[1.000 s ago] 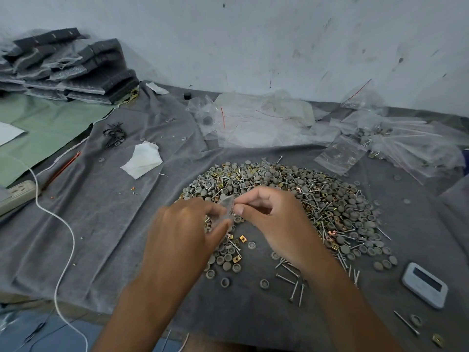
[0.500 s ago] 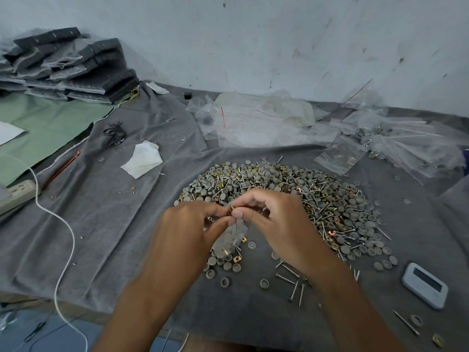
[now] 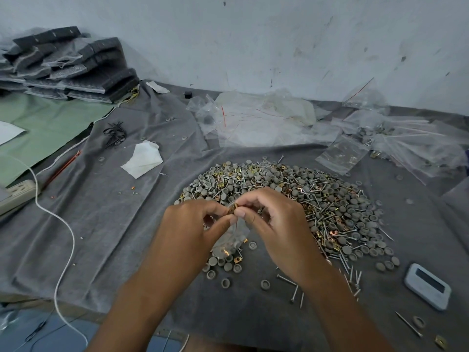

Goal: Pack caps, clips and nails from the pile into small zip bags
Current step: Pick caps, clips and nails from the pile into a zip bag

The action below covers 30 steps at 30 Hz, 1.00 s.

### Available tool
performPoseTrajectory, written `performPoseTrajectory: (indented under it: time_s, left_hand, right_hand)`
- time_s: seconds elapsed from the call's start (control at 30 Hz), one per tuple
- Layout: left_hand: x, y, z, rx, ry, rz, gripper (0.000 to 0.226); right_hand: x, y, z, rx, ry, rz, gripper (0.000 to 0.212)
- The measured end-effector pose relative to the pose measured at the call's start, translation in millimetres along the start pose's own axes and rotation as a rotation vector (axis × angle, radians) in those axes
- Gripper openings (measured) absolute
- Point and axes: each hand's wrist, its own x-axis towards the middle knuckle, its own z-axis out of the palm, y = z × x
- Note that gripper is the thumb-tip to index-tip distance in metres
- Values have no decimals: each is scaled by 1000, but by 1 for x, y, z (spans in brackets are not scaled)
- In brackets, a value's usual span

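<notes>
A big pile of grey round caps, brass clips and nails lies on the grey cloth. In front of it, my left hand pinches the top edge of a small clear zip bag that hangs down with some parts inside. My right hand pinches a brass clip at the bag's mouth, fingertips touching those of the left hand. Loose caps and nails lie scattered below the hands.
Empty and filled zip bags are heaped at the back and right. A white device sits at the right front. A white tissue, black ties, a power strip with white cord and stacked dark packs lie to the left.
The zip bag has swung down from between the fingertips to hang below them. The right hand now holds a brass clip at the bag's mouth.
</notes>
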Motion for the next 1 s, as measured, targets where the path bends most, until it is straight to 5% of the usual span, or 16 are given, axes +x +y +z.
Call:
performPoseTrajectory:
  time_s: [0.33, 0.43, 0.6, 1.0]
  left_hand:
    - [-2, 4, -3, 30, 24, -3, 18]
    - [-2, 1, -3, 26, 8, -4, 4]
    - [-4, 0, -2, 124, -13, 42, 14]
    - [-1, -1, -3, 94, -55, 86, 10]
  right_hand:
    - [2, -13, -3, -336, -25, -184, 16]
    - [0, -11, -1, -237, -74, -162, 15]
    - [-4, -5, 2, 52, -123, -74, 7]
    - [-9, -1, 6, 151, -1, 30, 27]
